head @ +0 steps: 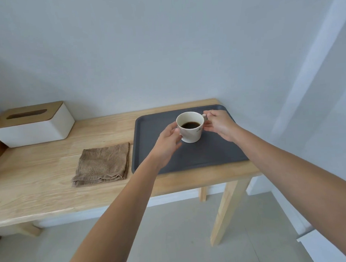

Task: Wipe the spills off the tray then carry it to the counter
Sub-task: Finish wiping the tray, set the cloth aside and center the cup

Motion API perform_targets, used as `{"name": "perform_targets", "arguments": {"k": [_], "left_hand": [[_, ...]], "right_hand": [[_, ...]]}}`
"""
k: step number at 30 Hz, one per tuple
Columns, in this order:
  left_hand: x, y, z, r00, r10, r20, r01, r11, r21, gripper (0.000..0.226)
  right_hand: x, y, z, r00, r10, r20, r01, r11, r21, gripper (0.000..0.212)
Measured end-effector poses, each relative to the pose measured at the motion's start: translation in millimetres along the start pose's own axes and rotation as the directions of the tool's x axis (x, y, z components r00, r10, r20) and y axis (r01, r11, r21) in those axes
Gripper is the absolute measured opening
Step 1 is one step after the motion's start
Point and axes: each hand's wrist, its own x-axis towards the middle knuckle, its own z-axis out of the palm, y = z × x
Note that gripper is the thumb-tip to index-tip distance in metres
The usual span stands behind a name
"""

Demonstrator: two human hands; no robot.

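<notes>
A dark grey tray [206,153] lies on the right end of a light wooden table [40,189]. On it stands a white cup [190,134] with dark coffee inside. My left hand [167,145] wraps the cup's left side. My right hand [220,126] grips the cup's handle on the right. Whether the cup rests on the tray or is lifted off it, I cannot tell. A folded brown cloth [103,165] lies on the table just left of the tray. No spill on the tray is visible.
A white tissue box with a wooden lid [34,125] stands at the table's far left. A pale wall runs behind the table and along the right. Tiled floor [174,232] lies below the table's front edge.
</notes>
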Motion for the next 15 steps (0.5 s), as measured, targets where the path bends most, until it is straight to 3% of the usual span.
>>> {"name": "perform_targets", "arguments": {"k": [8,12,15], "left_hand": [[-2.2,-5.0,1.5,0.999,-0.003,-0.047,0.004,0.999,0.035,0.042],[3.2,-6.8,-15.2,0.973,0.05,-0.224,-0.006,0.981,0.194,0.046],[3.3,-5.3,-39.8,0.927,0.143,-0.347,-0.007,0.931,0.366,0.045]], "right_hand": [[-14.3,-5.4,-6.1,0.996,0.009,0.093,-0.008,1.0,-0.014,0.04],[-14.7,-2.7,-18.8,0.999,-0.033,-0.007,0.032,0.983,-0.182,0.038],[-17.5,3.6,-32.0,0.965,-0.218,-0.146,0.132,0.883,-0.45,0.032]]}}
